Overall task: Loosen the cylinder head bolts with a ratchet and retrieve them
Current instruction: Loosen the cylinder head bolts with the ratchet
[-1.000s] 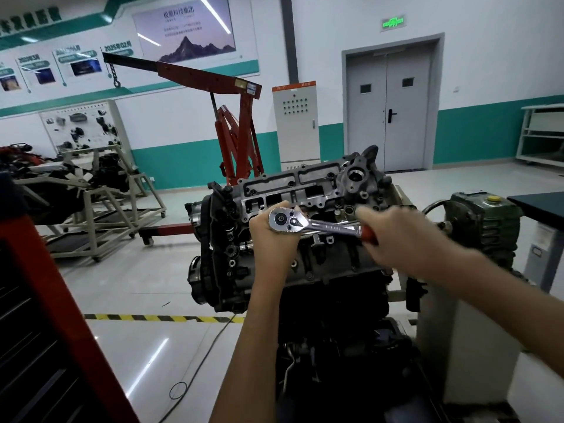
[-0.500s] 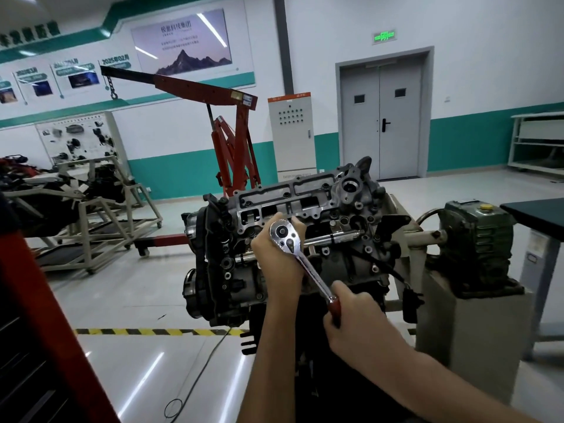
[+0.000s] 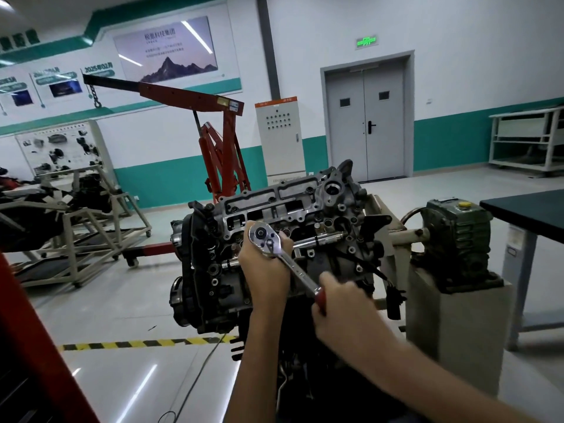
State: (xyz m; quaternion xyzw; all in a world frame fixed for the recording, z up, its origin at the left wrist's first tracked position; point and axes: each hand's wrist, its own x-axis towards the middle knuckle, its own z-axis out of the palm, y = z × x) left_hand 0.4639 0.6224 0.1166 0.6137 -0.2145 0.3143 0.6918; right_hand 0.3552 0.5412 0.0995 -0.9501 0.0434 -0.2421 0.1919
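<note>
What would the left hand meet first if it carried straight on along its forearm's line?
Most likely the grey cast-metal cylinder head just beyond the left hand, which grips the round head of the chrome ratchet; how close the two are cannot be told.

Wall panel [image 3: 98, 77] headed "2025年02月", readable. Next panel to the left [image 3: 58, 82]: similar date header, too blurred. Mountain poster [image 3: 171, 50]: one Chinese heading line on top and smaller lines under it, too soft to read for sure. Green lit exit sign [image 3: 366, 41] above the double door [image 3: 366, 123]: glowing symbols, not legible. Orange strip [image 3: 276, 102] on top of the grey cabinet [image 3: 279, 141]: tiny print, illegible. Sticker [image 3: 233, 105] on the red crane arm [image 3: 183, 94]: unreadable. Big green wall characters [image 3: 21, 41], upper left: cut off, blurred. Paper label [image 3: 514, 241] on the leg under the dark tabletop [image 3: 525, 215]: illegible.
</note>
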